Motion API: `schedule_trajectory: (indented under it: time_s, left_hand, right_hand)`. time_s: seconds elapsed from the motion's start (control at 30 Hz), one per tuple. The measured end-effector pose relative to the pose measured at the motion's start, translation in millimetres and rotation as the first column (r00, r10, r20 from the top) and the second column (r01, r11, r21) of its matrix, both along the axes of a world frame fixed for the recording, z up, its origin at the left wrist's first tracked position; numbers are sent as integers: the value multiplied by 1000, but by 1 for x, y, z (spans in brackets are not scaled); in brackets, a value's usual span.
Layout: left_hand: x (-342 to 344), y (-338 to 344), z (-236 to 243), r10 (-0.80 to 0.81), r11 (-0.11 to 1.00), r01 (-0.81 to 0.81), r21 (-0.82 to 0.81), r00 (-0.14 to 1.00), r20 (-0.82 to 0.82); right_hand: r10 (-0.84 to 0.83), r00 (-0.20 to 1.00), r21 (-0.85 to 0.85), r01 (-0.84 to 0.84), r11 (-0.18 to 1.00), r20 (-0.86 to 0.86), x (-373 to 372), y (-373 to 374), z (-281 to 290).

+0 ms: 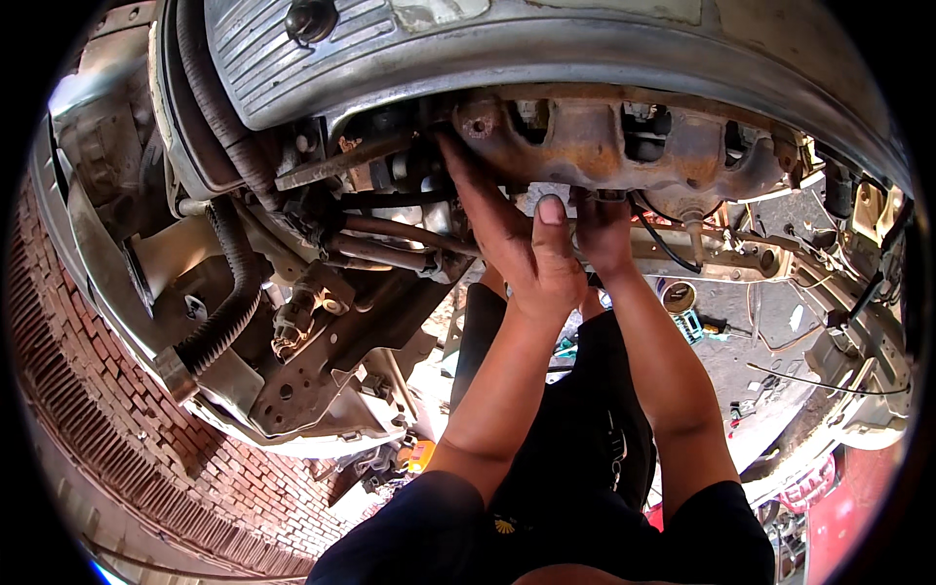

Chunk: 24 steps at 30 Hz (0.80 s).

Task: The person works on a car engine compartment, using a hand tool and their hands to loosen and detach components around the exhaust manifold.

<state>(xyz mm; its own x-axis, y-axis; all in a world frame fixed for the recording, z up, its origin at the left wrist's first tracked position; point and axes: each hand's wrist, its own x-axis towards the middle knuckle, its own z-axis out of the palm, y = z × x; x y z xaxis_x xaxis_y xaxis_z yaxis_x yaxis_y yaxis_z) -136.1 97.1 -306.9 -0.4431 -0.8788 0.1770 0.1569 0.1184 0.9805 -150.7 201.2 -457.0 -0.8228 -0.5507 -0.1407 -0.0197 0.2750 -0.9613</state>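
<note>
A rusty exhaust manifold [582,146] runs along the engine beneath a ribbed grey cover [283,73]. My left hand [512,244] reaches up at the manifold's left end, its fingers stretched out and its thumb standing apart. Its fingertips go into shadow beside the manifold, so what they touch is hidden. Close by on the right, my right hand [603,232] is raised against the manifold's underside. Its fingers are mostly hidden there, and I cannot make out anything held. A thin black cable [668,252] hangs just right of that hand.
A corrugated hose [232,302] and several pipes [390,239] crowd the left side of the engine bay. Metal frame rails [770,258] border the right. Below lie a round tin [676,294], a teal tool case [689,327] and an orange object [419,455]. Brick paving [166,429] shows at left.
</note>
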Motion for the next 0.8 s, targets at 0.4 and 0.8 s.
schedule_trajectory:
  time_s: [0.4, 0.8]
  left_hand:
    - [-8, 3, 16, -81, 996, 81, 46, 997, -5]
    - [-2, 4, 5, -56, 998, 57, 29, 998, -39]
  right_hand:
    - [104, 504, -485, 722, 494, 857, 7, -6, -50]
    - [-228, 956, -60, 221, 974, -183, -1, -24, -44]
